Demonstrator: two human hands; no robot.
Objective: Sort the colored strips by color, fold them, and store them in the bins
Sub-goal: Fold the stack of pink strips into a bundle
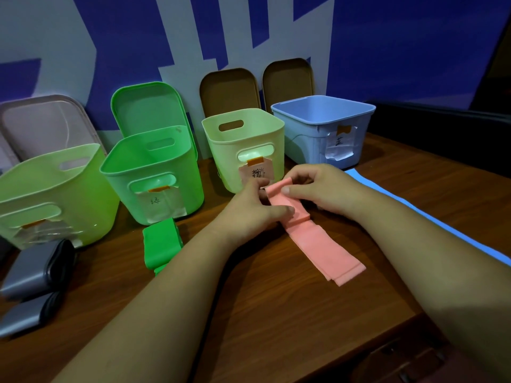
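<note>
The pink strip (318, 244) lies flat on the table (262, 313), loose tail nearest. Left hand (249, 214) and right hand (326, 189) both pinch its folded far end. Keeping the edges lined up with each fold should help, I'd judge, before it goes in the pale bin (218, 158) behind.

Four open bins stand in a far row: a lime bin (41, 189) at left, then a green bin (154, 172), a pale yellow bin (249, 145) and a blue bin (309, 134). The pink strip (312, 239) lies in the middle, its far end folded over and pinched by the left hand (257, 211) and right hand (320, 186). A folded green strip (160, 244) lies before the green bin, folded grey strips (36, 269) near left, and a flat blue strip (431, 222) on the right.
</note>
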